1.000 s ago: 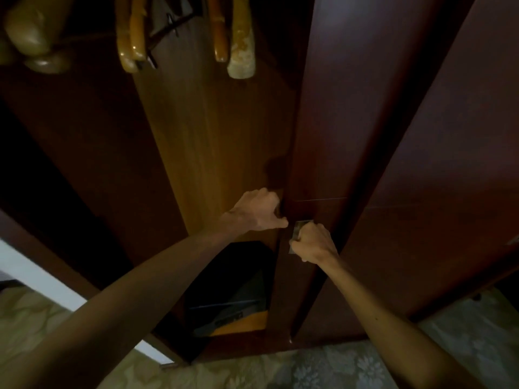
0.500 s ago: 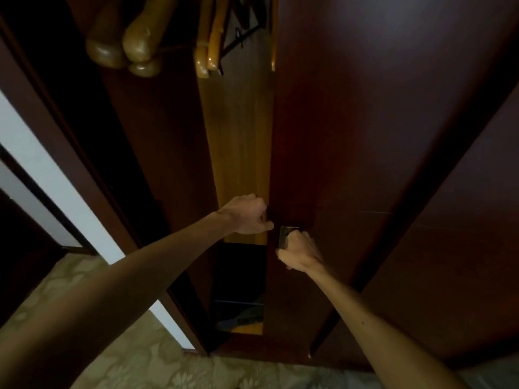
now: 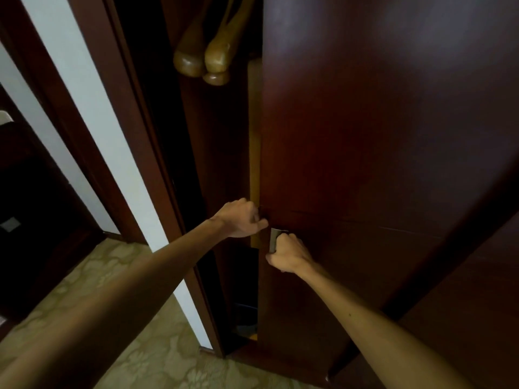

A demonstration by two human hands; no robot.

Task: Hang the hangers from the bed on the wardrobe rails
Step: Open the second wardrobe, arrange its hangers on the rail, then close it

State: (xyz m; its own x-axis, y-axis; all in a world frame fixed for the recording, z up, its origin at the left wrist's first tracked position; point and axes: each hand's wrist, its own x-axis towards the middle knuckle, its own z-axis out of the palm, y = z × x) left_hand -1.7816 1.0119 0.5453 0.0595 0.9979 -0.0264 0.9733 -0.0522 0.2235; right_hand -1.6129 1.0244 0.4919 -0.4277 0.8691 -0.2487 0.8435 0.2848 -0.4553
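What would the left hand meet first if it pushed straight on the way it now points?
Probably the edge of the dark reddish-brown wooden wardrobe door, which the left hand already grips; depth behind is unclear.

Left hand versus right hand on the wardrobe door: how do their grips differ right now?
The left hand curls around the door's bare leading edge, while the right hand grips the metal handle. The left hand sits higher and nearer the opening; the right hand sits lower, on the door's face. Both hold the same door.
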